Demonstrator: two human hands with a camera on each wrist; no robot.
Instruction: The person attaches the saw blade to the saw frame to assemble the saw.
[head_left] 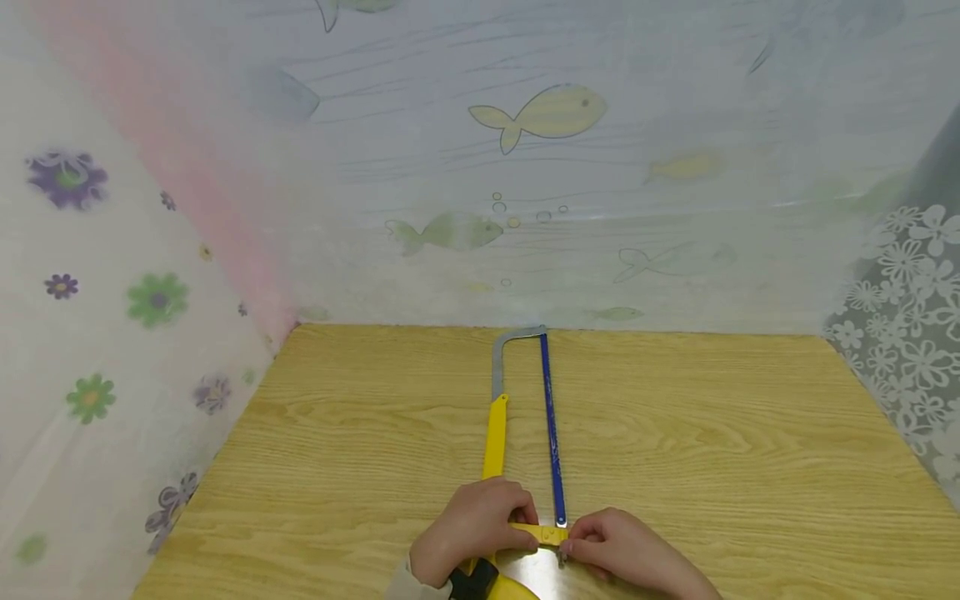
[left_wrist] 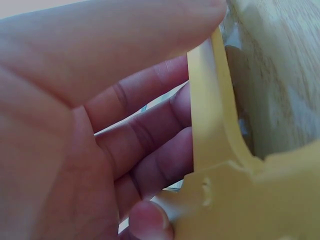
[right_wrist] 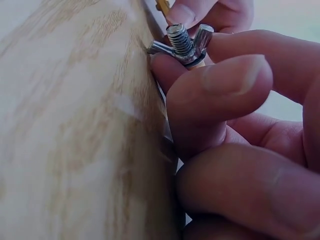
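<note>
A hacksaw (head_left: 495, 433) with a yellow handle part and a grey bent bow lies on the table, its far end close to the back wall. Its blue blade (head_left: 552, 425) runs along the right side, joined at the near end to a yellow crosspiece (head_left: 546, 534). With fingers curled round the yellow frame (left_wrist: 207, 110), my left hand (head_left: 480, 521) holds the saw near that end. At the tip of the crosspiece my right hand (head_left: 626, 550) pinches a metal wing nut (right_wrist: 204, 37), threaded on a bolt (right_wrist: 181, 41) whose end sticks out. The left hand partly covers the frame and handle.
The wood-grain table (head_left: 712, 442) extends to both sides of the saw. Behind it stands a wall sheet (head_left: 420, 275) printed with fish. Flower-printed sheets flank the left (head_left: 112, 350) and right (head_left: 915, 333). A black strap (head_left: 474, 578) circles the left wrist.
</note>
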